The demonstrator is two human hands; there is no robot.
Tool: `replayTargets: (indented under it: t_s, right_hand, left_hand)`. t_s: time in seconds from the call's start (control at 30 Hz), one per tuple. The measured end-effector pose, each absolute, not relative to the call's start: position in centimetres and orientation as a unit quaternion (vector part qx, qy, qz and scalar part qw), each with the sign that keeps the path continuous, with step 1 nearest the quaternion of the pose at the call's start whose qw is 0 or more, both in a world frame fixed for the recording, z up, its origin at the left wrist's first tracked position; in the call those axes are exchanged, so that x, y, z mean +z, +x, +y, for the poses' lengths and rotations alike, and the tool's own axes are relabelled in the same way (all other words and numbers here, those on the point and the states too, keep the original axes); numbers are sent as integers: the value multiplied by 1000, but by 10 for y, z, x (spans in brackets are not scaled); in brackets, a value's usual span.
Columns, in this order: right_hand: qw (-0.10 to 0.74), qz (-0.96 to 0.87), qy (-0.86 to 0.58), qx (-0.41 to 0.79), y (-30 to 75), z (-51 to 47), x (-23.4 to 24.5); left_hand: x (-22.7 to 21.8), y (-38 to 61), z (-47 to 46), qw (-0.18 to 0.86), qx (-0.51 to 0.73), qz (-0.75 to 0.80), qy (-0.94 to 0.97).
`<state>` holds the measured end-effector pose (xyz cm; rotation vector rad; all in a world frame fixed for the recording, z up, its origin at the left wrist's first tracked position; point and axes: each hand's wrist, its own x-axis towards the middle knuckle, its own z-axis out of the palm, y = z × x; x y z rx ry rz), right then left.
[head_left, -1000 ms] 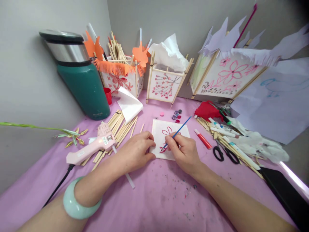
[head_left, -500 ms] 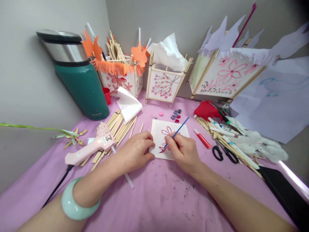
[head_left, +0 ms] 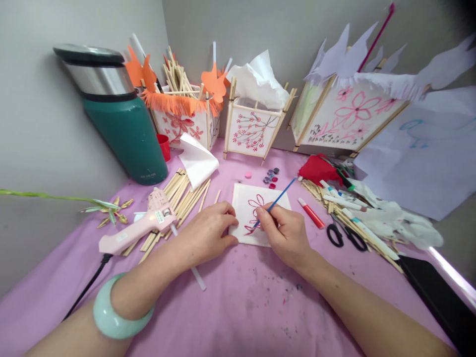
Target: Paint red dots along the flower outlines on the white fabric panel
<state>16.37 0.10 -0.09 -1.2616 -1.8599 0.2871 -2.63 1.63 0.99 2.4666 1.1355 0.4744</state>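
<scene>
Gripping thin blue brush (head_left: 281, 195) pen-style in right hand (head_left: 286, 230), between thumb and bent fingers, slanted up and away, with tip down at the lower red lines (head_left: 250, 230). Cannot tell whether actually touching the surface there. Resting left hand (head_left: 213, 229), loosely curved with thumb and fingers parted, against left edge of white panel (head_left: 241, 206) — lying flat on purple cloth (head_left: 230, 307), between both hands and partly covered by the right. Also marked with a red flower outline (head_left: 256, 201), just beyond and left of right fingertips.

Wearing pale green bangle (head_left: 111, 322) on left forearm, behind left hand. To the left of left hand: pink glue gun (head_left: 158, 218), lying across wooden sticks (head_left: 195, 201), with translucent stick (head_left: 200, 280) passing beneath left forearm. Ahead of left hand, past it: folded white paper (head_left: 199, 161), red cup (head_left: 163, 145), teal bottle (head_left: 126, 141). Just beyond the panel, ahead of right hand: small round pieces (head_left: 270, 176). Near right hand, on its right: red tube (head_left: 312, 214), then black scissors (head_left: 348, 232), then crumpled white material (head_left: 412, 228). Farthest ahead of both hands, left to right — orange-fringed box (head_left: 178, 126), berry-branch box (head_left: 253, 134), lavender-fringed box (head_left: 357, 111).
</scene>
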Motion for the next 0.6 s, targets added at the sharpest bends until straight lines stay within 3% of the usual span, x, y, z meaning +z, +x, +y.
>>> replayTargets:
  t_s: [0.6]
  right_hand:
    - [415, -753, -494, 129, 161, -1, -1]
  left_hand:
    - [15, -25, 15, 195, 160, 408, 877]
